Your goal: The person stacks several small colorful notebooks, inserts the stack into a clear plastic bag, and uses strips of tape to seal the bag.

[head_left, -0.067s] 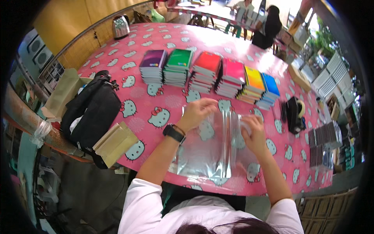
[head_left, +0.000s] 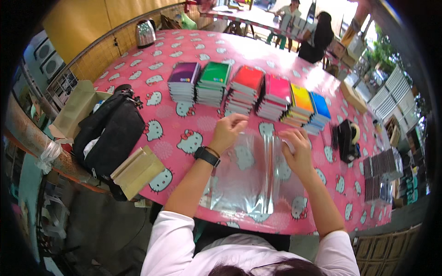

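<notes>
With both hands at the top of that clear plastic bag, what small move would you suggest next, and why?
Probably pull the bag's mouth open. The left hand and right hand both pinch the far edge of the clear bag, which lies flat and looks empty on the table. The stacks of notebooks sit just beyond it, untouched, so opening the mouth seems the nearest step.

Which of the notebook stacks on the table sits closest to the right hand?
The yellow-and-orange stack, second from the right end of the row. It sits just above the right hand; the blue stack beside it lies slightly farther off.
</notes>
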A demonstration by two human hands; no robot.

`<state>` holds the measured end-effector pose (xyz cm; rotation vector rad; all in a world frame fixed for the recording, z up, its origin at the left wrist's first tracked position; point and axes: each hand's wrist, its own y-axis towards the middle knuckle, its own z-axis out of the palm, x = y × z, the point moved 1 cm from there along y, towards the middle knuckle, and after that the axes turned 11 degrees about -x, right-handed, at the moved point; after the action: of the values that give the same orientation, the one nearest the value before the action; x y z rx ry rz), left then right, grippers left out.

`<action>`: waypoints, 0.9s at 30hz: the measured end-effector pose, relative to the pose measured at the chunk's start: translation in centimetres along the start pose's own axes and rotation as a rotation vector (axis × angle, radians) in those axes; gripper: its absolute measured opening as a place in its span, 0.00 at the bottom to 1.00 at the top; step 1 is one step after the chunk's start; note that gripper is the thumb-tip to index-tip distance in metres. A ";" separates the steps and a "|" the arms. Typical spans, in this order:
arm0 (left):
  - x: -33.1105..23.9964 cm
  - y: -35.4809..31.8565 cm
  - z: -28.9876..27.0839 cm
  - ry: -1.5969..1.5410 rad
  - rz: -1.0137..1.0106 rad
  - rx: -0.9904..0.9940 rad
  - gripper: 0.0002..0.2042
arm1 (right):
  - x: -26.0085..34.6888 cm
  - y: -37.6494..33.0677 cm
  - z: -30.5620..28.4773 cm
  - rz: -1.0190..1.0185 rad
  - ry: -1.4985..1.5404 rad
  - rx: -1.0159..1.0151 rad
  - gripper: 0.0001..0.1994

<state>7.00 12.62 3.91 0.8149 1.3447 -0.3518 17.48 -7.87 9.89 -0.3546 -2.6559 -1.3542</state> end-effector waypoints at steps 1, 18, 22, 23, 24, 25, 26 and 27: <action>2.3 1.4 -2.2 0.015 0.087 -0.206 0.08 | 1.9 3.4 3.1 -0.070 0.096 0.033 0.12; 5.4 3.3 -9.3 0.304 0.067 -0.945 0.23 | 10.3 18.4 26.3 -0.104 -0.049 0.381 0.09; 1.9 4.2 -12.4 -0.145 0.318 -0.959 0.26 | 9.0 18.7 17.9 -0.110 0.163 0.326 0.14; 1.0 3.8 -13.7 -0.336 0.232 -0.606 0.26 | 8.6 18.8 16.3 -0.170 0.267 0.421 0.14; 0.3 3.3 -14.3 -0.473 0.071 -0.271 0.26 | 7.5 18.6 15.9 -0.114 0.296 0.557 0.14; 0.6 3.2 -14.5 -0.344 -0.045 -0.144 0.23 | 7.0 18.6 16.5 -0.070 0.335 0.697 0.15; 1.0 3.0 -14.2 -0.214 -0.161 -0.019 0.21 | 6.8 18.4 17.2 -0.030 0.415 0.711 0.16; 1.4 3.0 -13.6 -0.191 -0.214 0.021 0.18 | 6.6 18.3 17.9 0.007 0.485 0.728 0.18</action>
<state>-0.49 24.41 3.42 0.6382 1.2527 -0.5975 15.74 18.00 15.21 0.0538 -2.4816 -0.3269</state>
